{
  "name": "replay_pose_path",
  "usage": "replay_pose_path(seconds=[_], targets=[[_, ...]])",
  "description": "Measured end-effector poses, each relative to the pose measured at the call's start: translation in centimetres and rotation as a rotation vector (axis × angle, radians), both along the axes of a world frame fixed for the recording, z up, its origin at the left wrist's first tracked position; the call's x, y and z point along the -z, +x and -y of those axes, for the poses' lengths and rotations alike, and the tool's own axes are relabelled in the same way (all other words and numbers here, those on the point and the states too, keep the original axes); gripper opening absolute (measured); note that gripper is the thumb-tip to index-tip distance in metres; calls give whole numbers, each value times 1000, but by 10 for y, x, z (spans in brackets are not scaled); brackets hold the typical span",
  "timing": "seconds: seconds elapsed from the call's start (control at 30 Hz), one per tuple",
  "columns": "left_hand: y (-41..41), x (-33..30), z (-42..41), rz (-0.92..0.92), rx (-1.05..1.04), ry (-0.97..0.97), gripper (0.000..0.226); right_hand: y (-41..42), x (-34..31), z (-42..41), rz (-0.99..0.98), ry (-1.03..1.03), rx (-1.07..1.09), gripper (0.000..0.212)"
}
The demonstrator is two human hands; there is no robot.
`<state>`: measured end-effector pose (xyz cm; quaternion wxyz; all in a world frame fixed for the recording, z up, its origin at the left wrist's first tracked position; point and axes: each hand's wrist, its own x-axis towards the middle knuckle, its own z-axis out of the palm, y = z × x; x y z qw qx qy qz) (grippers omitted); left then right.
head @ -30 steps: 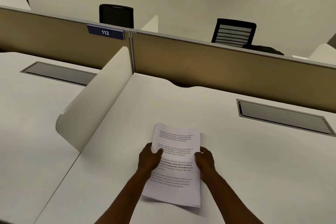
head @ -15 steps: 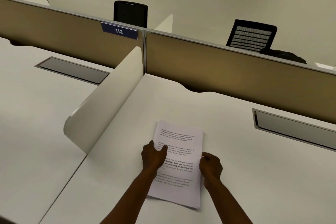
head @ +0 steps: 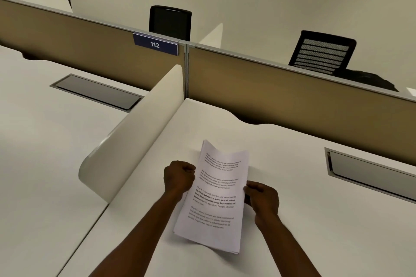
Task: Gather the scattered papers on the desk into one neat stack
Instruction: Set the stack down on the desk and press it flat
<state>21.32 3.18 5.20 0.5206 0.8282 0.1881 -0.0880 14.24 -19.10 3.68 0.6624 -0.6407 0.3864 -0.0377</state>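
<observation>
Stack of printed papers [head: 217, 195], sheets gathered together, held over the white desk [head: 292, 186] between my two hands; my left hand [head: 179, 176] grips the left long edge, fingers curled closed around it; my right hand [head: 262, 198] pinches the right long edge between thumb and curled fingers; far end of the stack bows slightly. Curved white divider [head: 135, 137] stands to the left; tan partition [head: 281, 94] behind carries a blue sign reading 112 [head: 155, 44]; grey cable-tray lid [head: 371, 173] lies to the right.
</observation>
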Motion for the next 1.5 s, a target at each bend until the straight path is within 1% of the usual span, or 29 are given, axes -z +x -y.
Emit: replay_pose_path(seconds=[0.23,0.37,0.43,0.6,0.77,0.97,1.03,1.1,1.2,1.37,1.5], targets=[[88,-27,-24,132,-82,-17,20,87,-17,-14,104,28,-11,17],[136,-35,-33,131,-79,-85,21,131,-13,-23,129,15,-22,19],[159,-33,-36,137,-86,-81,21,151,-11,-27,137,20,-15,21],[208,-18,-35,181,-115,23,19,201,-4,-34,132,-3,3,29],[245,2,-28,216,-64,186,25,238,12,-37,104,-146,-41,23],[264,27,-19,233,10,363,32,265,33,-38,49,-245,-98,23],[267,32,-19,219,3,407,32,272,39,-39,32,-261,-117,17],[267,37,-19,204,-19,437,27,277,43,-39,13,-278,-127,11],[265,41,-16,188,-31,473,22,280,48,-41,-19,-310,-111,20],[261,50,-10,187,-30,488,21,280,45,-44,-34,-474,-160,19],[257,60,-6,168,33,523,34,280,38,-46,-48,-536,-204,22]])
